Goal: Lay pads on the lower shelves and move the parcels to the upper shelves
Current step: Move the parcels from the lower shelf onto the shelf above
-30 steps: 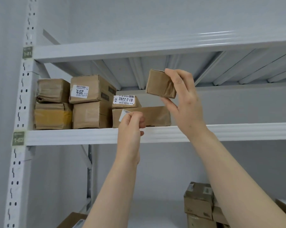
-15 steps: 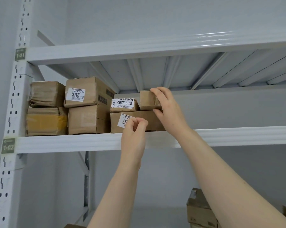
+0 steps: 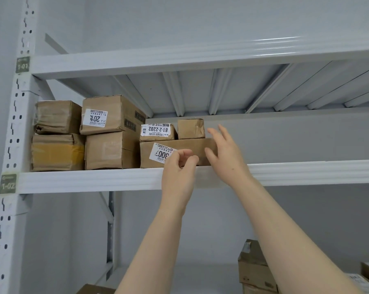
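Observation:
A small brown parcel stands on top of a long flat parcel on the upper shelf, beside a labelled parcel marked 81-2-2202. My right hand is open just right of the small parcel, fingers spread and not touching it. My left hand is loosely curled in front of the flat parcel's white label, holding nothing. Several more brown parcels, among them a big labelled box and a yellow-taped one, are stacked at the shelf's left end.
The white rack post with tags 1-01 and 1-02 stands at the left. Another shelf runs above. More brown parcels sit on a lower level at the bottom right, and a box corner shows at the bottom.
My right hand set the small parcel down on the flat parcel, let go and drew back to the right. My left hand stayed near the flat parcel's label.

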